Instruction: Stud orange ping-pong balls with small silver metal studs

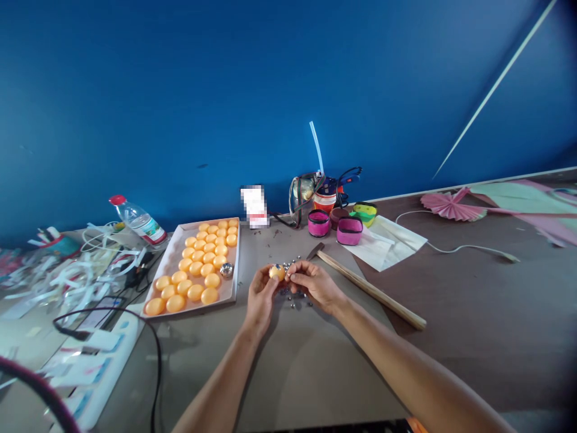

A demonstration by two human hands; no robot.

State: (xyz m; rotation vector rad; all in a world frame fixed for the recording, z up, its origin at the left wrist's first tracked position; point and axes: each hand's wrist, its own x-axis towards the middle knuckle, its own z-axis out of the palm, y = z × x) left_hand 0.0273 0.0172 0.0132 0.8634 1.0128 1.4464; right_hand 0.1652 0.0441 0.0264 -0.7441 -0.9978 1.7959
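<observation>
Orange ball (276, 273), marked with dark spots on top, sits in the head view between the thumb and fingers of the left hand (261, 293), which grips it closely. Just beside it, the right hand (314, 282) has thumb and forefinger brought narrowly together; whether they hold something cannot be told. Small metallic beads (287, 265) lie scattered around the hands. To the left, a shallow tray (237, 258) carries rows of similar balls and one silvery ball (226, 270); to the right lies a wooden-handled hammer (369, 288).
</observation>
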